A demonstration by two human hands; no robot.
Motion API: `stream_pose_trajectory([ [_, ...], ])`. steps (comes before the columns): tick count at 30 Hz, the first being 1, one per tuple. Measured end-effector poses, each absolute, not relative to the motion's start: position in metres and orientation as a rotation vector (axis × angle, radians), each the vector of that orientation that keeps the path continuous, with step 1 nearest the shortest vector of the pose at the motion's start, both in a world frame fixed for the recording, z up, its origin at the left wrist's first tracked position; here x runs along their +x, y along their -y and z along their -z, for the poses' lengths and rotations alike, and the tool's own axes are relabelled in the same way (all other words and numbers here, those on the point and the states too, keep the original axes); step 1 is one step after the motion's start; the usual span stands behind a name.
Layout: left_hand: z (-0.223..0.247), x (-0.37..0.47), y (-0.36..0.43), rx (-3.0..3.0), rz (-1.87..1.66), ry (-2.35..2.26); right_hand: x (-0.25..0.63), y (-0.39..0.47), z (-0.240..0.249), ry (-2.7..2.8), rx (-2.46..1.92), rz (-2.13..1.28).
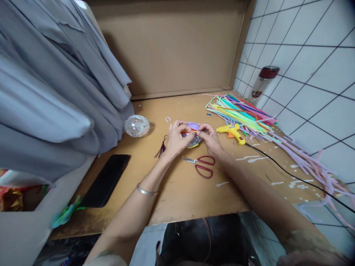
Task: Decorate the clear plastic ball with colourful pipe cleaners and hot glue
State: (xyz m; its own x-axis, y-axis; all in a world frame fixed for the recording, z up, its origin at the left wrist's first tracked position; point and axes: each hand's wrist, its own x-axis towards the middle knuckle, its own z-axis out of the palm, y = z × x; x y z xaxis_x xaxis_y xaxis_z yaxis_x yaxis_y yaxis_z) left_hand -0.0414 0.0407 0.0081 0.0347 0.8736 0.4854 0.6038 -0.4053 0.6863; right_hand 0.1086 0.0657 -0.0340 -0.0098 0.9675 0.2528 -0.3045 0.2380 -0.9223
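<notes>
Between my two hands is a small clear ball [193, 126] with purple pipe cleaner coiled over its top. A thin red and yellow strip crosses its middle, and a yellow edge shows underneath. My left hand [179, 137] pinches at the strip from the left side, its fingers covering part of the ball. From the right, my right hand [210, 138] grips the ball's other side with thumb and fingertips closed. Red-handled scissors [203, 165] lie just below the hands, blades pointing left. A dark tassel [161, 148] rests beside my left hand.
A yellow glue gun [231, 132] trails a black cord rightward. Behind it lie many coloured pipe cleaners [241, 111] and a red-lidded bottle [263, 84]. Leftward are another clear ball [137, 126], a black phone [107, 181] and grey cloth [69, 81]. Dried glue marks the table [177, 192].
</notes>
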Motion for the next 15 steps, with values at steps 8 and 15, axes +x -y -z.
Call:
stream_pose_trajectory([
  [8, -0.003, -0.035, -0.042, 1.868, -1.394, -1.572, 0.108, -0.066, 0.037, 1.173, -0.804, -1.136],
  [15, 0.006, -0.034, -0.048, 1.724, -1.408, -1.649, 0.107, -0.066, 0.040, 1.179, -0.826, -1.119],
])
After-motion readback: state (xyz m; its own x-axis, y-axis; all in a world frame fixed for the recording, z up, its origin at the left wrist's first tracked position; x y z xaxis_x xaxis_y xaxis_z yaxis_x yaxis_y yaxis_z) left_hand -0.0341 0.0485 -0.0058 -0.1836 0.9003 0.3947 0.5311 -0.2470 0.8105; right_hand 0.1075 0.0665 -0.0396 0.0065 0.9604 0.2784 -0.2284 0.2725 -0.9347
